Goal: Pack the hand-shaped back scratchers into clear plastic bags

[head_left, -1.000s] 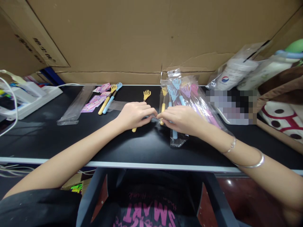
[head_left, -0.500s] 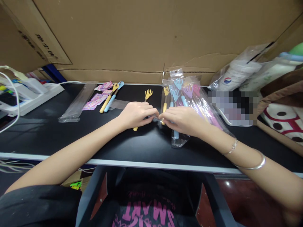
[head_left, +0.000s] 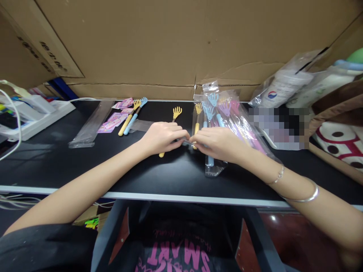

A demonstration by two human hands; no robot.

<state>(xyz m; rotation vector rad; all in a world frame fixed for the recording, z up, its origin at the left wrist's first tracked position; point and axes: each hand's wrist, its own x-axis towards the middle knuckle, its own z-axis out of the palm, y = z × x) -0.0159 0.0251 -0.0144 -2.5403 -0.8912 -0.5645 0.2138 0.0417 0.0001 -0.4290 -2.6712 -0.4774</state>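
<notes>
My left hand (head_left: 166, 138) and my right hand (head_left: 217, 143) meet fingertip to fingertip, both closed in a pinch on the edge of a clear plastic bag (head_left: 187, 141). Most of that edge is hidden by my fingers. A clear strip of plastic (head_left: 141, 125) shows left of my left hand; whether it belongs to the same bag I cannot tell. Under my left hand lies a yellow back scratcher (head_left: 177, 112), its middle covered. Beside and beneath my right hand are bagged back scratchers (head_left: 225, 109) in blue, yellow, purple and pink.
Further left lie a yellow and a blue back scratcher (head_left: 132, 121), pink printed cards (head_left: 113, 121) and flat clear bags (head_left: 92, 126). A white power strip (head_left: 42, 121) stands far left. On the right are a bagged cup (head_left: 286, 88) and a brown bag (head_left: 337, 109). Cardboard (head_left: 136, 45) walls the back.
Hardly anything differs. Both hands keep their pinch on the plastic bag in the same place, and the whole view has shifted very slightly.
</notes>
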